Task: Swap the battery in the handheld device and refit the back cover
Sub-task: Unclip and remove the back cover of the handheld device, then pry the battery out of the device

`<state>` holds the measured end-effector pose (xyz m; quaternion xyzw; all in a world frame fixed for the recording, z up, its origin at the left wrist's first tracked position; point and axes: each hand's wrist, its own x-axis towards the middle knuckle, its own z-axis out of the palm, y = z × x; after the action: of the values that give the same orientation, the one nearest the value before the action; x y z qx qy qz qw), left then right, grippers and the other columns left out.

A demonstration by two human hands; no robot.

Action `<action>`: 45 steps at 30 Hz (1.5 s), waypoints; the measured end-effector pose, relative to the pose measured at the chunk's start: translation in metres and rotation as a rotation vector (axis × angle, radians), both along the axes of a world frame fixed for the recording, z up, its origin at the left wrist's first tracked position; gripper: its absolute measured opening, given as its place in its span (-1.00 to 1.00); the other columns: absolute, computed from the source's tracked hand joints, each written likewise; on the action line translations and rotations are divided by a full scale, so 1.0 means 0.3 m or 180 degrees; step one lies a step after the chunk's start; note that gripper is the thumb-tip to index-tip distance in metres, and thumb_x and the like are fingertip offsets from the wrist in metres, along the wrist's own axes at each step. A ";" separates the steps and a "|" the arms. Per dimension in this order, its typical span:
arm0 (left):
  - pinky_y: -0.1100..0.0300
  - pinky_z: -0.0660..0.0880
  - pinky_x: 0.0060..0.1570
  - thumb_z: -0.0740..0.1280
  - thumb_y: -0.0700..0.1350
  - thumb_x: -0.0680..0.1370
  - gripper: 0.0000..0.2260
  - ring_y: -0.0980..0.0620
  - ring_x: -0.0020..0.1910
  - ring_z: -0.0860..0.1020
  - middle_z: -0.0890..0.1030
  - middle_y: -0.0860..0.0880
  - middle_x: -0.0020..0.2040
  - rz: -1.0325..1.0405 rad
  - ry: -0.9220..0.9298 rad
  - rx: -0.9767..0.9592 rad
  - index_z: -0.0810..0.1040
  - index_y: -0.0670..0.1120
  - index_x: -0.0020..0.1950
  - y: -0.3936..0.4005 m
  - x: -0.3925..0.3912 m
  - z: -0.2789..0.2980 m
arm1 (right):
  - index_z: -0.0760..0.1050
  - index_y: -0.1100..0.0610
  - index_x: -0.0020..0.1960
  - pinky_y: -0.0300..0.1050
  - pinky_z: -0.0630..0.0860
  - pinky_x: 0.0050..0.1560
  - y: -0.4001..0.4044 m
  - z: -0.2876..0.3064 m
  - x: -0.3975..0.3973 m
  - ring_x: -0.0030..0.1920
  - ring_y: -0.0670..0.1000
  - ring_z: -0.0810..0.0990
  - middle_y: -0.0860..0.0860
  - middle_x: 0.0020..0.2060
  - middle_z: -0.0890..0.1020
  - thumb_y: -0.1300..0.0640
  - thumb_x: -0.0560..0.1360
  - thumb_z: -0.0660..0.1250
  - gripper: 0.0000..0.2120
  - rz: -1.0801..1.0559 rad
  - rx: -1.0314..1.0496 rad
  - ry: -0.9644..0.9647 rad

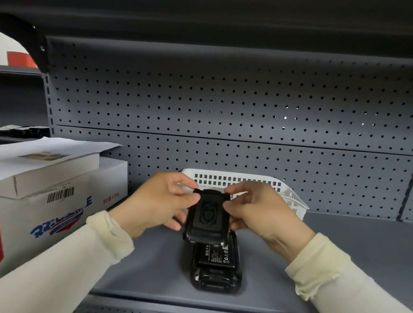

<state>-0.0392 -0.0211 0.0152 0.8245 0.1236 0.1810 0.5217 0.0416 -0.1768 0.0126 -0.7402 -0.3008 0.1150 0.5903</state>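
Observation:
A black handheld device (215, 274) lies face down on the grey shelf (341, 255). Its back is open, and a black battery (218, 256) with a white-printed label sits in the compartment. Over the device's far half I hold the black back cover (207, 217), which bears an embossed emblem. My left hand (156, 203) pinches the cover's upper left corner and side. My right hand (260, 211) pinches its upper right corner and side. The cover's near edge rests over the battery's far end.
A white slotted plastic basket (282, 190) stands behind my hands against the pegboard back wall (229, 113). White cardboard boxes (35, 191) with a barcode and red label fill the shelf's left side. Dark items (23, 130) lie on the neighbouring shelf at left.

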 end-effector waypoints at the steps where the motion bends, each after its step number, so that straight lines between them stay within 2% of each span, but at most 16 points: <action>1: 0.29 0.50 -0.51 0.34 -0.15 0.51 -0.81 0.14 -0.50 0.51 0.63 -0.06 -0.21 0.0019 0.0025 0.0031 0.54 -0.06 0.12 0.013 -0.004 0.006 | 0.45 0.16 -0.05 -0.13 0.50 -0.34 0.014 0.004 -0.001 -0.46 0.03 0.48 0.06 -0.42 0.51 0.36 0.46 0.29 -0.86 0.0008 -0.0002 -0.0004; 5: 0.27 0.50 -0.48 0.36 -0.13 0.50 -0.83 0.05 -0.42 0.56 0.66 -0.14 -0.09 0.0049 0.0232 -0.0018 0.57 -0.05 0.09 0.069 -0.029 0.019 | 0.46 0.17 -0.03 0.05 0.57 -0.14 0.080 0.005 -0.003 -0.45 0.03 0.49 0.06 -0.42 0.51 0.34 0.45 0.30 -0.86 0.0047 -0.0109 -0.0153; 7: 0.26 0.50 -0.49 0.38 -0.12 0.48 -0.83 0.04 -0.42 0.57 0.67 -0.13 -0.11 0.0078 0.0314 -0.0041 0.57 -0.05 0.07 0.097 -0.044 0.016 | 0.45 0.18 -0.01 0.13 0.57 -0.03 0.115 -0.001 -0.007 -0.43 0.04 0.50 0.07 -0.41 0.51 0.34 0.45 0.31 -0.85 0.0074 -0.0213 -0.0200; 12: 0.26 0.50 -0.49 0.39 -0.14 0.47 -0.84 0.05 -0.45 0.55 0.64 -0.09 -0.16 0.0236 0.0549 0.0054 0.57 -0.05 0.04 0.164 -0.065 -0.005 | 0.47 0.22 0.08 -0.04 0.58 -0.13 0.194 -0.018 -0.026 -0.45 0.01 0.50 0.16 -0.31 0.57 0.30 0.45 0.31 -0.79 0.0179 -0.0613 -0.0304; 17: 0.24 0.50 -0.45 0.39 -0.14 0.47 -0.81 0.03 -0.38 0.58 0.65 -0.14 -0.06 0.0214 0.0955 0.0077 0.55 -0.06 0.08 0.222 -0.081 -0.047 | 0.53 0.23 0.16 -0.18 0.44 -0.06 0.243 -0.028 -0.039 -0.08 0.09 0.55 0.14 -0.08 0.61 0.21 0.43 0.34 -0.70 0.0296 -0.1337 -0.0888; 19: 0.24 0.50 -0.45 0.39 -0.15 0.48 -0.81 0.04 -0.40 0.57 0.65 -0.15 -0.06 0.0209 0.1044 0.0032 0.55 -0.07 0.08 0.234 -0.080 -0.068 | 0.55 0.25 0.14 -0.18 0.46 0.02 0.258 -0.023 -0.041 0.06 0.11 0.57 0.14 0.06 0.63 0.20 0.44 0.33 -0.71 0.0305 -0.1646 -0.1086; 23: 0.24 0.52 -0.43 0.38 -0.15 0.48 -0.84 0.08 -0.41 0.59 0.64 -0.12 -0.03 0.0141 0.1219 0.0077 0.54 -0.06 0.06 0.235 -0.070 -0.099 | 0.52 0.27 0.15 -0.06 0.51 0.16 0.286 -0.019 -0.035 0.10 0.13 0.56 0.17 0.11 0.60 0.19 0.45 0.30 -0.70 0.0362 -0.2238 -0.1308; 25: 0.26 0.51 -0.45 0.37 -0.15 0.49 -0.88 0.09 -0.42 0.58 0.63 -0.07 -0.06 0.0109 0.1253 0.0149 0.53 -0.04 0.01 0.233 -0.063 -0.105 | 0.52 0.32 0.08 -0.12 0.52 0.01 0.298 -0.017 -0.035 0.00 0.12 0.56 0.18 0.01 0.61 0.26 0.46 0.23 -0.76 0.0436 -0.2461 -0.1351; 27: 0.28 0.51 -0.47 0.36 -0.15 0.50 -0.93 0.09 -0.40 0.58 0.61 -0.03 -0.10 0.0081 0.1272 0.0219 0.51 -0.02 -0.06 0.232 -0.057 -0.102 | 0.47 0.31 -0.20 -0.19 0.42 -0.29 0.306 -0.010 -0.040 -0.23 0.08 0.48 0.14 -0.28 0.52 0.31 0.46 0.15 -0.86 0.0471 -0.2637 -0.1438; 29: 0.29 0.52 -0.47 0.36 -0.15 0.49 -0.90 0.08 -0.35 0.57 0.59 -0.03 -0.08 0.0058 0.1295 0.0296 0.51 -0.04 -0.02 0.236 -0.052 -0.100 | 0.31 0.21 -0.39 -0.21 0.28 -0.43 0.314 -0.001 -0.051 -0.38 0.01 0.36 0.08 -0.41 0.37 0.33 0.47 0.12 -0.75 0.0485 -0.2771 -0.1564; 34: 0.33 0.47 -0.51 0.38 -0.13 0.48 -0.85 0.12 -0.32 0.47 0.61 -0.12 0.05 0.0033 0.1342 0.0543 0.54 -0.07 0.03 0.248 -0.040 -0.110 | 0.24 0.18 -0.41 -0.22 0.25 -0.44 0.328 -0.002 -0.042 -0.24 0.08 0.39 0.06 -0.41 0.33 0.32 0.48 0.11 -0.70 0.0607 -0.3032 -0.1880; 37: 0.35 0.43 -0.54 0.39 -0.10 0.48 -0.87 0.12 -0.31 0.44 0.58 -0.01 -0.07 0.0000 0.1405 0.0686 0.55 -0.05 0.00 0.248 -0.037 -0.118 | 0.33 0.23 -0.33 -0.21 0.25 -0.43 0.329 -0.008 -0.033 -0.30 0.06 0.39 0.10 -0.35 0.39 0.32 0.49 0.11 -0.78 0.0673 -0.3066 -0.1914; 40: 0.37 0.42 -0.55 0.38 -0.08 0.48 -0.84 0.11 -0.29 0.44 0.58 -0.04 -0.06 -0.0034 0.1459 0.0882 0.57 -0.07 0.03 0.250 -0.036 -0.120 | 0.42 0.28 -0.14 -0.19 0.31 -0.38 0.321 -0.009 -0.035 -0.17 0.10 0.43 0.14 -0.26 0.44 0.30 0.50 0.12 -0.87 0.0662 -0.3002 -0.1973; 41: 0.37 0.42 -0.55 0.37 -0.08 0.48 -0.84 0.10 -0.28 0.44 0.58 -0.06 -0.04 -0.0051 0.1472 0.0935 0.57 -0.08 0.04 0.250 -0.035 -0.119 | 0.47 0.34 -0.11 -0.15 0.39 -0.32 0.312 -0.009 -0.032 -0.14 0.12 0.47 0.17 -0.22 0.50 0.30 0.50 0.12 -0.83 0.0672 -0.2914 -0.1966; 43: 0.35 0.43 -0.54 0.36 -0.06 0.49 -0.81 0.06 -0.24 0.47 0.60 -0.05 -0.03 -0.0063 0.1468 0.1106 0.57 -0.08 0.06 0.248 -0.035 -0.125 | 0.56 0.36 0.02 -0.08 0.53 -0.03 0.282 -0.005 -0.022 0.01 0.18 0.57 0.22 -0.03 0.62 0.28 0.49 0.13 -0.73 0.0675 -0.2650 -0.1952; 45: 0.36 0.43 -0.52 0.35 -0.04 0.50 -0.82 0.03 -0.23 0.52 0.65 -0.07 -0.01 -0.0024 0.1368 0.1354 0.59 -0.07 0.05 0.245 -0.034 -0.138 | 0.58 0.25 0.10 -0.19 0.44 0.12 0.230 0.005 -0.014 0.16 0.12 0.55 0.13 0.15 0.61 0.28 0.50 0.13 -0.71 0.0590 -0.2396 -0.2013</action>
<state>-0.0492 0.0524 -0.0263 0.9351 0.1875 0.0222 0.2998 0.0372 -0.1077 0.0142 -0.8706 -0.4672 0.0375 0.1494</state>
